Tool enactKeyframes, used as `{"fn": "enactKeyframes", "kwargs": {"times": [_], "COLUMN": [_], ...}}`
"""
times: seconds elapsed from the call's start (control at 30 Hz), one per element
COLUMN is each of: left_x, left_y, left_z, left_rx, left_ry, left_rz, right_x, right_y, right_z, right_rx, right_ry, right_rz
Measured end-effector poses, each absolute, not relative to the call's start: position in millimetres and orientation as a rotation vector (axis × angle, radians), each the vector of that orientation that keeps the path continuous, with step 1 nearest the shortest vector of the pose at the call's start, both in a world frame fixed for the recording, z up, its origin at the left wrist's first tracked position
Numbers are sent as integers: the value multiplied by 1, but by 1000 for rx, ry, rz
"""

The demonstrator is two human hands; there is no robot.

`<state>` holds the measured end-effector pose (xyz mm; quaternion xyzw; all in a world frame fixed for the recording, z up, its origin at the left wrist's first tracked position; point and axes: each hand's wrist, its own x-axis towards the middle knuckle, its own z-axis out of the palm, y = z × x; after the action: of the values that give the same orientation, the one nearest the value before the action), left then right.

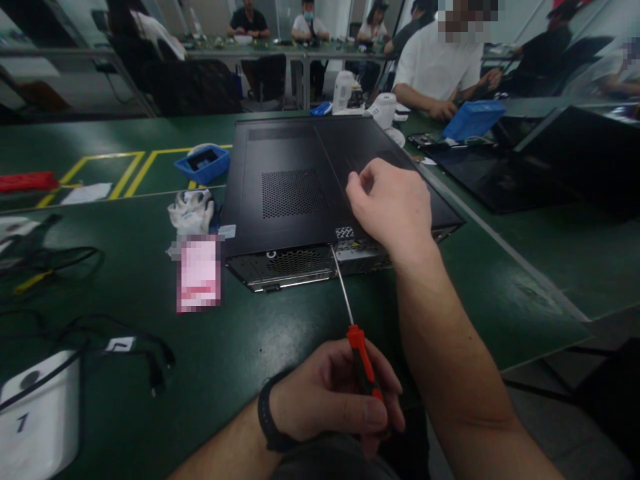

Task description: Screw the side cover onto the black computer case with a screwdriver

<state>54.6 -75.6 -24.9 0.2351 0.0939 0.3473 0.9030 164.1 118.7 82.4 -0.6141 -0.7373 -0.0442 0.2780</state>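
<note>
A black desktop computer case lies flat on the green table, its metal rear edge facing me. My left hand, with a dark band on the wrist, is closed around the red and black handle of a screwdriver. The tip of its shaft meets the rear edge of the case, close to a small patterned label. Over the top right of the case is my right hand, fingers curled in and thumb side to the left. Whatever its fingertips may hold is hidden.
Left of the case are a blue tray, grey-white gloves and a pink-and-white packet. Black cables and a white device lie at lower left. Dark panels lie right. A person in white works across the table.
</note>
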Motion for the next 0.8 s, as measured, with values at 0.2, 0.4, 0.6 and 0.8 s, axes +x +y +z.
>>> {"fn": "enactKeyframes", "kwargs": {"times": [0.2, 0.4, 0.6, 0.8], "left_x": [52, 55, 57, 53], "left_y": [-76, -76, -76, -75], "left_z": [-21, -29, -32, -25], "left_rx": [474, 510, 528, 488], "left_ry": [210, 204, 147, 199], "left_rz": [702, 728, 773, 720], "right_x": [164, 163, 164, 163], "right_y": [119, 119, 120, 118], "right_z": [82, 83, 82, 84], "right_rx": [-1641, -1656, -1637, -1653], "right_ry": [-1984, -1972, -1968, -1977], "right_rz": [-157, -151, -145, -117]}}
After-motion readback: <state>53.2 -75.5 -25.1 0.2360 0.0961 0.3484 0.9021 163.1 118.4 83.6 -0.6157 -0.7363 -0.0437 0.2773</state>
